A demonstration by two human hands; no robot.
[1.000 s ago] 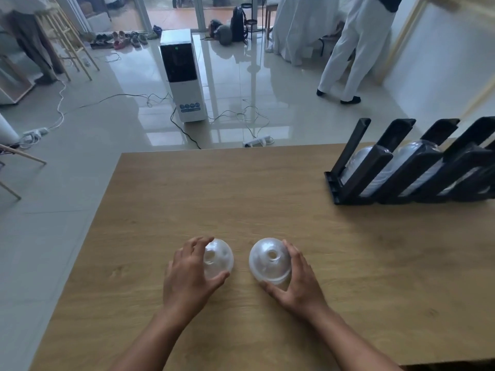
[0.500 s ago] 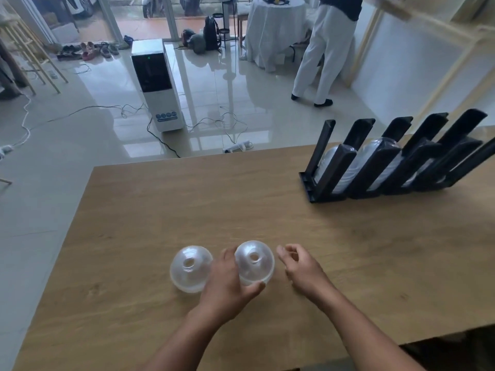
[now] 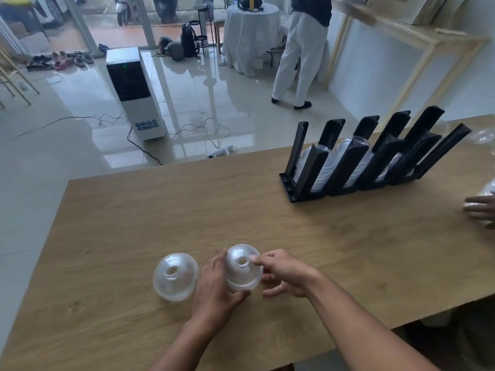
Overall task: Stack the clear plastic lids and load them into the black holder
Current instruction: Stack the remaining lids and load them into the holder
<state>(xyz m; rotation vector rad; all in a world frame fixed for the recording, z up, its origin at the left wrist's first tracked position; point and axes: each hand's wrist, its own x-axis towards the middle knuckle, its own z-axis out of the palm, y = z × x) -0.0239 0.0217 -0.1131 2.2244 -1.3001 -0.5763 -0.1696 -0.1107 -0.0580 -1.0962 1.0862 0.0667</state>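
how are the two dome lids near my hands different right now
The left lid lies alone on the table, untouched; the right lid is gripped by the left hand and touched by the right hand. The right lid tilts more. Both are clear domes with a top hole.

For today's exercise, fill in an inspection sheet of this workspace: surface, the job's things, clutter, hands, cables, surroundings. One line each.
Surface: wooden table, bare grain around the work.
Job's things: two domed clear lids near the front edge, left lid standing free, right lid held; black holder at the far right, clear lids already in several slots.
Clutter: clear plastic at the right edge, blurred.
Hands: left hand grips the right lid; right hand touches its top; another person's hand at the right edge.
Cables: several on the floor, with a power strip.
Surroundings: white appliance, standing person, draped table.
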